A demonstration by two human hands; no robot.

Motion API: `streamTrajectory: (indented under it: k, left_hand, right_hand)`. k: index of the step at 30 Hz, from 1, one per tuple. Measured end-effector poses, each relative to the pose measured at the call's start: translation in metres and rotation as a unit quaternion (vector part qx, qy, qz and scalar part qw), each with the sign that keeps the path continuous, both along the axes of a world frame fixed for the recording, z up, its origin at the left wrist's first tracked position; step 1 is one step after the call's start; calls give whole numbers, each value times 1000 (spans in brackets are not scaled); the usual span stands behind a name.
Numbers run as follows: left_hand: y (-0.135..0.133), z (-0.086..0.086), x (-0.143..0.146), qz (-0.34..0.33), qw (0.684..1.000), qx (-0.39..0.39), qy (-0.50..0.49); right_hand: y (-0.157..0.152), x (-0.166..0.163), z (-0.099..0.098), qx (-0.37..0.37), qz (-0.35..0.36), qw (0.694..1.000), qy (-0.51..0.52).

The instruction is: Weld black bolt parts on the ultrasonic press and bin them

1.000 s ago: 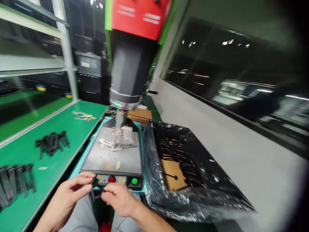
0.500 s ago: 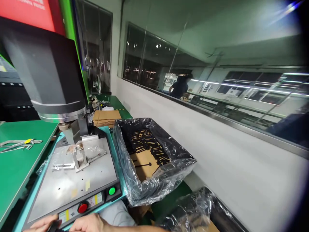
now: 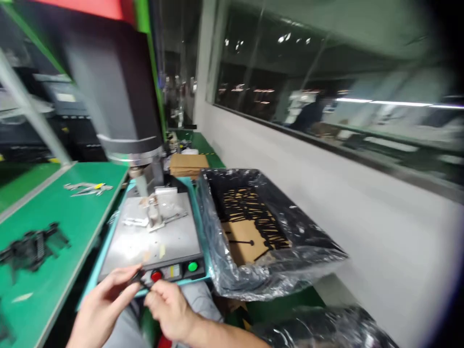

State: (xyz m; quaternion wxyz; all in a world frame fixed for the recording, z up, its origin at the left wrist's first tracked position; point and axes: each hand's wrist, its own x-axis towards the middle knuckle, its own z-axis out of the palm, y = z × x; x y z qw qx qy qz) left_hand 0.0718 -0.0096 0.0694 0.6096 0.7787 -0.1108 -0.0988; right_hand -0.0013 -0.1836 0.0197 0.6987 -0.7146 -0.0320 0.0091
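Both my hands meet low in front of the press machine. My left hand (image 3: 99, 309) pinches a small black part (image 3: 137, 278) between thumb and fingers. My right hand (image 3: 168, 307) is closed on the same part from the right side. They hover just in front of the machine's control strip with a red button (image 3: 156, 276) and a green button (image 3: 193, 266). Behind lies the grey metal plate (image 3: 152, 241) with a small fixture (image 3: 155, 215) under the dark press head (image 3: 119, 96).
A cardboard box lined with black plastic (image 3: 290, 241) stands right of the machine, holding several thin black parts (image 3: 250, 208). The green bench (image 3: 54, 227) at left carries piles of black parts (image 3: 31, 244) and metal tweezers (image 3: 85, 188). A person shows in the window reflection (image 3: 311, 113).
The view swung right and up, then back left and down. My hands left the frame's bottom edge and are again fully in view, still together on the small black part.
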Motion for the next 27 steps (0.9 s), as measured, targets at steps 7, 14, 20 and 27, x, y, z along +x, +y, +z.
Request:
streamTrajectory:
  k: [7, 14, 20, 27]
  left_hand:
    - [-23, 18, -4, 31, 993, -105, -33]
    - [-20, 14, 7, 45, 989, -137, -44]
    - [-20, 1, 10, 36, 984, -95, -147]
    - [-12, -18, 13, 24, 986, -58, -155]
  right_hand:
    - [4, 5, -4, 105, 22, 994, 21]
    - [1, 21, 12, 116, 67, 991, 19]
    - [9, 20, -2, 128, 28, 991, 5]
    - [2, 25, 3, 75, 71, 994, 21]
